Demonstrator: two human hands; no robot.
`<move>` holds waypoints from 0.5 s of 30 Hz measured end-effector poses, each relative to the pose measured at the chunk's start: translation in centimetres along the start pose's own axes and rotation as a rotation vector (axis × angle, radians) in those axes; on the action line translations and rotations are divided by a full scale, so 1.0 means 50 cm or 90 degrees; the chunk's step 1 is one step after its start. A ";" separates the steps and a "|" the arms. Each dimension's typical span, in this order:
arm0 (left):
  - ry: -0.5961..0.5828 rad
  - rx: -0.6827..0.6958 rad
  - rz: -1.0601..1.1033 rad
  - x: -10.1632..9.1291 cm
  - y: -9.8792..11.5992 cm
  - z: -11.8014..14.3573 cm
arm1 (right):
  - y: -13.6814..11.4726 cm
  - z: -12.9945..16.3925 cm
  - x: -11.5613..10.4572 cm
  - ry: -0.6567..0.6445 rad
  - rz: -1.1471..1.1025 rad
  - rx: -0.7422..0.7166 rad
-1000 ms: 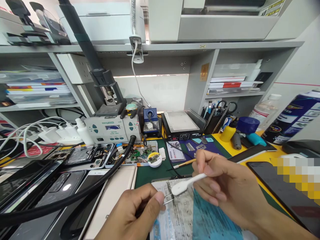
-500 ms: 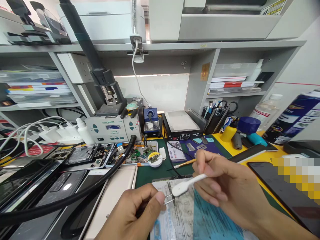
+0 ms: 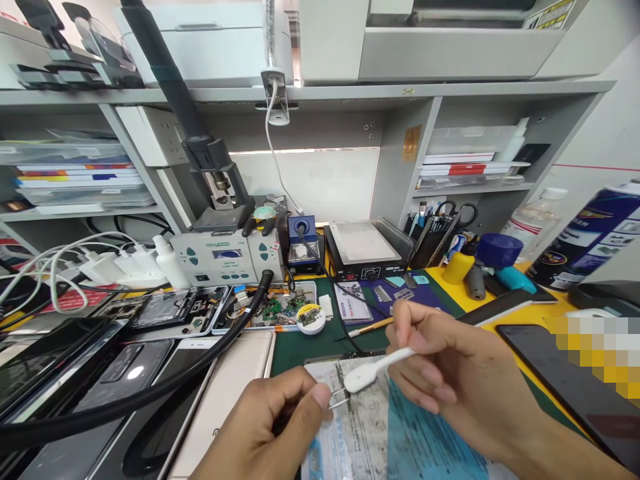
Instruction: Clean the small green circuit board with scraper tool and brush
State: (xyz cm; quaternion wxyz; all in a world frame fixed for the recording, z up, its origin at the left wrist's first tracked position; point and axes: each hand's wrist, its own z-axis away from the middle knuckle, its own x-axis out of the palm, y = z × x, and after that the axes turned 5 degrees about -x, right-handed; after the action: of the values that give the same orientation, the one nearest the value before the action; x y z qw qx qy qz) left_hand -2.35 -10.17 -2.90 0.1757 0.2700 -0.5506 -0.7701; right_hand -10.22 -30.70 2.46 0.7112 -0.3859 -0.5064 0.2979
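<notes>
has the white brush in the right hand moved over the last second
No. The white brush in the right hand keeps its head over the same spot on the mat, beside the tweezers held by the left hand.

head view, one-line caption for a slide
Left hand grips tweezers; right hand holds a white brush.

The left hand [image 3: 270, 433] hides most of the tweezers [image 3: 339, 398], and whatever their tips grip is too small to tell. Far right, a pixelated patch [image 3: 595, 350] blots out the yellow bench [image 3: 530, 303].
</notes>
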 end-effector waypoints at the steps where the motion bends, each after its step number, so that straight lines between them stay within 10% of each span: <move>1: 0.003 0.001 0.000 0.000 0.000 0.000 | 0.000 0.000 0.000 0.003 -0.001 -0.003; 15: 0.005 0.005 0.004 0.003 0.003 -0.001 | 0.001 -0.002 -0.001 -0.006 -0.002 -0.003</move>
State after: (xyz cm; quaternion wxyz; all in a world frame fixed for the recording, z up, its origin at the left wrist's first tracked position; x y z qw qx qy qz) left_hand -2.44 -10.35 -2.81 0.1794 0.2721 -0.5537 -0.7663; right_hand -10.17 -30.73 2.36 0.7085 -0.3851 -0.5110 0.2976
